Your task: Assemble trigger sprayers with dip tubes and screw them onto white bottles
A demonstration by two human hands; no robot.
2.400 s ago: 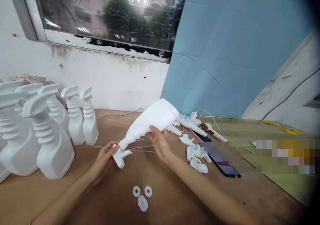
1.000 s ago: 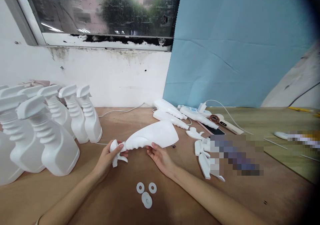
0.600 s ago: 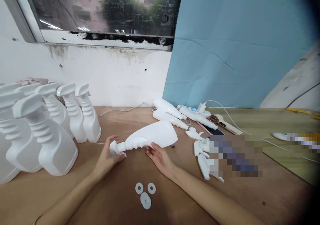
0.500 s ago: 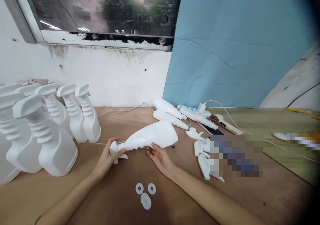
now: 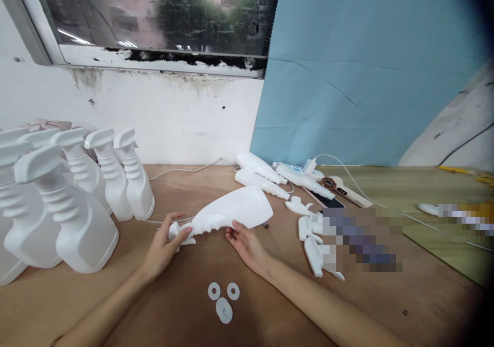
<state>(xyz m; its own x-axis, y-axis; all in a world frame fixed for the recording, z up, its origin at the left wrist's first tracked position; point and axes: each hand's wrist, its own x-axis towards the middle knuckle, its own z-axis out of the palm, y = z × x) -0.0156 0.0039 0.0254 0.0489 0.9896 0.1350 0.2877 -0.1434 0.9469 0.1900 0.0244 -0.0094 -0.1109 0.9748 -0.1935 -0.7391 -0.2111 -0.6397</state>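
A white spray bottle point(image 5: 235, 206) is held on its side above the table, its base towards the right. My left hand point(image 5: 165, 241) is closed round the white trigger spray head point(image 5: 175, 230) at the bottle's neck, thumb on the near side. My right hand point(image 5: 245, 244) grips the lower edge of the bottle body, with the thumb on the near face and fingers curled beneath. Several white ring washers point(image 5: 233, 291) lie on the table below my hands; two of them overlap. Whether the head is fully seated on the neck, I cannot tell.
Several white spray bottles point(image 5: 87, 234) with heads stand upright at the left. Bottles without heads point(image 5: 260, 182) lie near the wall. Loose spray heads point(image 5: 304, 229) are piled at the right, beside a blurred patch. A phone point(image 5: 326, 199), a handheld fan point(image 5: 351, 192) and a white cable point(image 5: 347, 175) lie behind.
My left hand has shifted its hold slightly on the spray head, which now shows less beyond my fingers. The right hand keeps its grip on the bottle.
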